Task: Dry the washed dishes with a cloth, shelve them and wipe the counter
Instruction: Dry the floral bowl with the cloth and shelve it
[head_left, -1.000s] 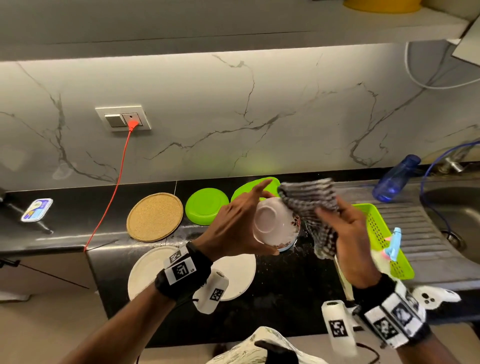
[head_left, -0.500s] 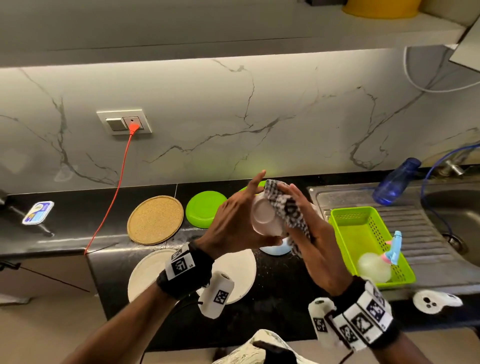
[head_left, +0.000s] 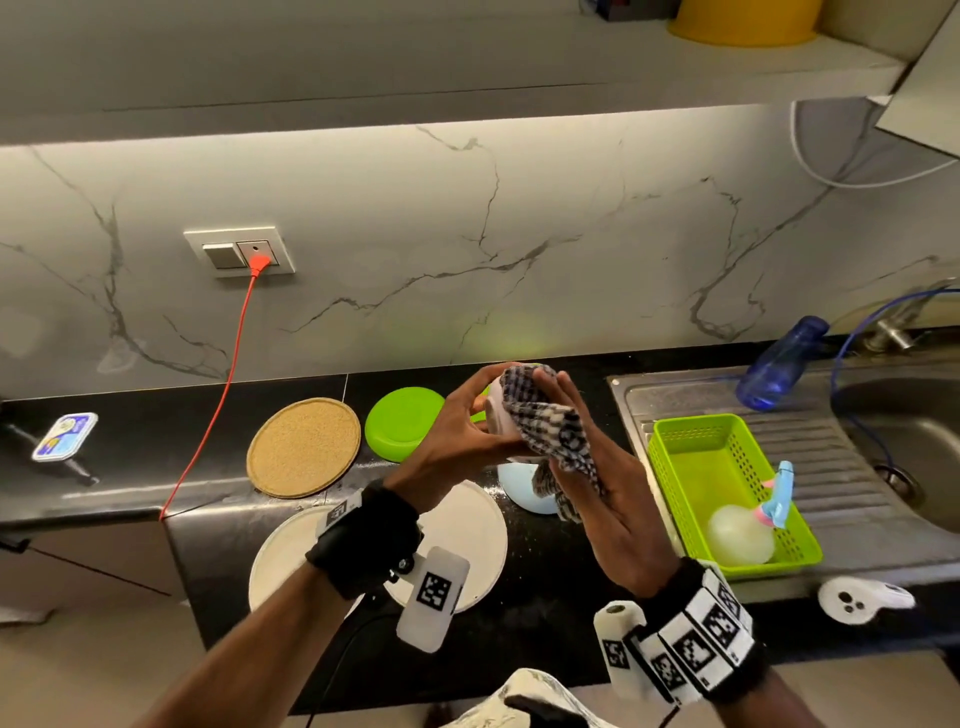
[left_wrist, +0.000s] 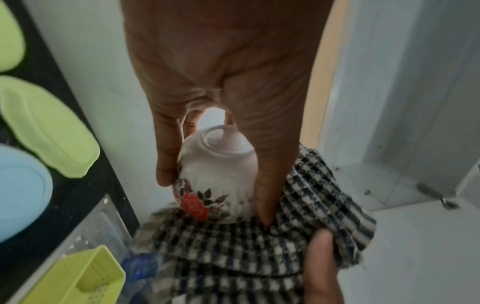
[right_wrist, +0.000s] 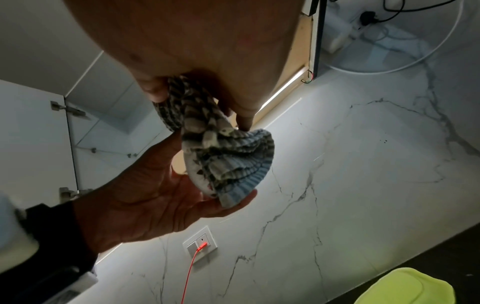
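- The cup (left_wrist: 217, 174), white with a red flower print, is held in the air above the counter (head_left: 545, 587), base turned toward the left wrist and mouth turned into the cloth.
- The left hand (head_left: 457, 441) forms the grip on the cup: thumb on one side of the wall, fingers on the other, curled round it. This probably steadies the cup so the cloth can work against it.
- The checked cloth (head_left: 550, 431) covers the mouth and rim of the cup and hangs below it.
- The right hand (head_left: 608, 499) pinches the cloth between thumb and fingers and presses it against the cup. Whether cloth reaches inside the cup cannot be told.
- Judged step: drying the cup; shelving and counter wiping remain.
- Below the hands, a pale blue dish (head_left: 524, 483) and two white plates (head_left: 467, 525) lie on the counter; two green lids (head_left: 405, 421) and a cork mat (head_left: 304, 447) lie nearer the wall.
- A green basket (head_left: 727, 447) stands on the sink drainboard (head_left: 831, 467), to the right.
- The shelf (head_left: 467, 52) runs above the wall.
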